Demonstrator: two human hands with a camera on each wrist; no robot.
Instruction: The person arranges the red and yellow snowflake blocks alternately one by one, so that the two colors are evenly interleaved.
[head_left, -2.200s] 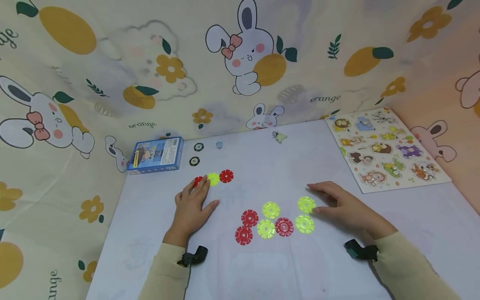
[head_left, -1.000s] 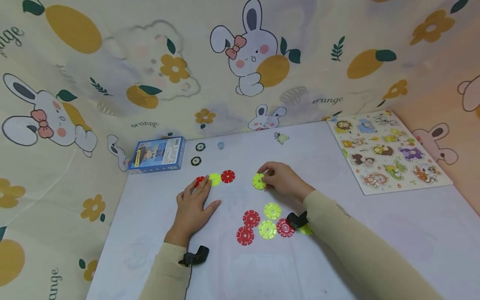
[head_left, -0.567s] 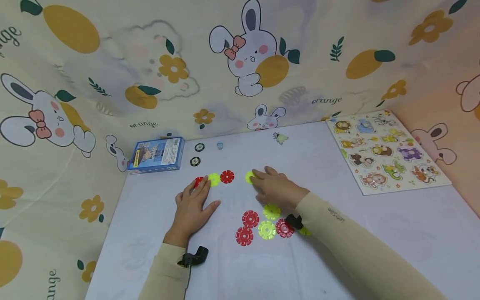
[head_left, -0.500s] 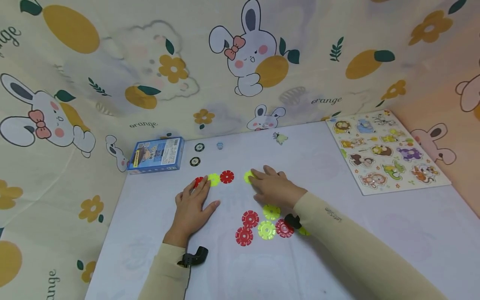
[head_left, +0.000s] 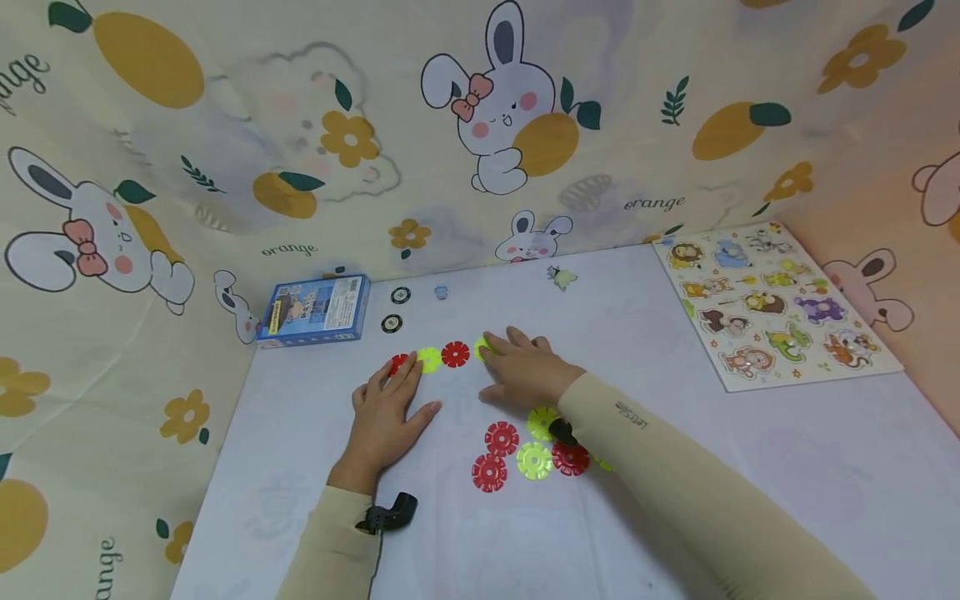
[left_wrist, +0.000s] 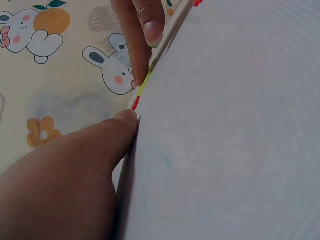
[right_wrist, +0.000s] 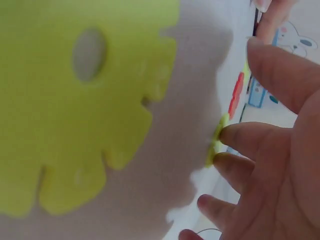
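Yellow disc point(head_left: 477, 347) touched by right hand point(head_left: 527, 371), straight fingers slightly apart — nearest red disc point(head_left: 455, 354) just beside; leftmost red disc point(head_left: 398, 361) partly covered by left hand point(head_left: 381, 423), fingers straight, thumb apart.

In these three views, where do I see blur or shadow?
Right wrist view: the near yellow disc looks soft, with a broad shadow beside it on the tabletop; left wrist view: a dark shadow beside the left hand; head view: fairly even light, soft shadow under the right sleeve.
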